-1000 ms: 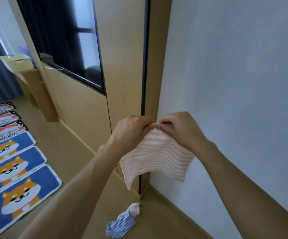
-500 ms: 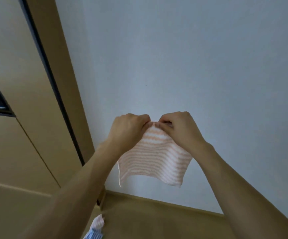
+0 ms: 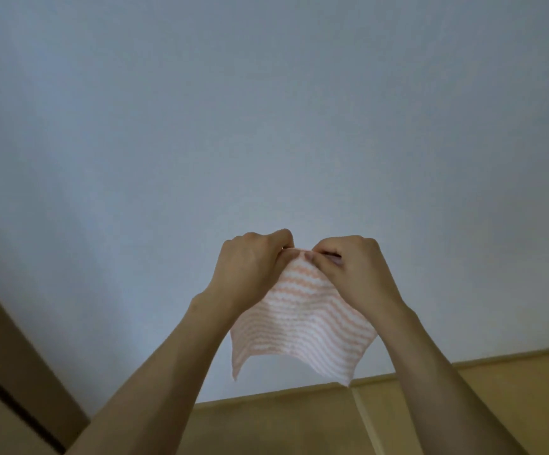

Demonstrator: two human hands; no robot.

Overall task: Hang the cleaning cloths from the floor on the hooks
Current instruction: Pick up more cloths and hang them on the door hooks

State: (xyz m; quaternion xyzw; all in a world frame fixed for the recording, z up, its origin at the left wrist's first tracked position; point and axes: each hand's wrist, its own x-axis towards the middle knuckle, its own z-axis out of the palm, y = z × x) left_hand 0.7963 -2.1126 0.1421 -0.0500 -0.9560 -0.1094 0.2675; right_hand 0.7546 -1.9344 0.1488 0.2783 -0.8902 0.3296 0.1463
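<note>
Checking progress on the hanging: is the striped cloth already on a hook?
No: both the left hand and right hand pinch the pink-striped cloth by its top edge before a bare wall, no hook in view.

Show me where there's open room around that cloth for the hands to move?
Bare wall spreads above and to both sides of the hands. Crowded only at the striped cloth's top edge, pinched by the left hand and right hand. No hook shows.

Bare wall ahead of me

A plain pale blue-grey wall (image 3: pixel 266 126) fills most of my view; a tan wooden skirting (image 3: pixel 299 421) crosses the bottom, and a brown door frame (image 3: pixel 0 349) slants through the lower left.
</note>
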